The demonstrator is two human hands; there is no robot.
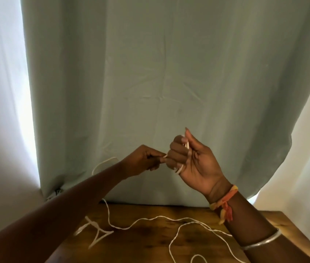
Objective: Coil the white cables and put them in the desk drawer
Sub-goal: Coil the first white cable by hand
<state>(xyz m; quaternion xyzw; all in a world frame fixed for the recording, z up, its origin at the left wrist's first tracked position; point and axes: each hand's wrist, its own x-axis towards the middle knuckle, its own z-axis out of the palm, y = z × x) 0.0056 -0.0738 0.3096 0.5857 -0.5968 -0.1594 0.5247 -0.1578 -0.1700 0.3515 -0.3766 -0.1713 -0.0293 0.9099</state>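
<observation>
A thin white cable (150, 218) snakes loosely across the wooden desk (150, 242) and rises behind my left forearm. My right hand (194, 160) is raised above the desk, palm toward me, with loops of the cable wound round its curled fingers and pinned by the thumb. My left hand (142, 161) pinches the cable's strand right beside the right hand's fingers. A loop of the cable (103, 164) arcs behind my left wrist. No drawer is in view.
A pale green curtain (159, 73) hangs just behind the desk's back edge, with bright white fabric on both sides. A white chalk-like mark (97, 232) is on the desk at the left. The desk's right edge (298, 232) runs diagonally.
</observation>
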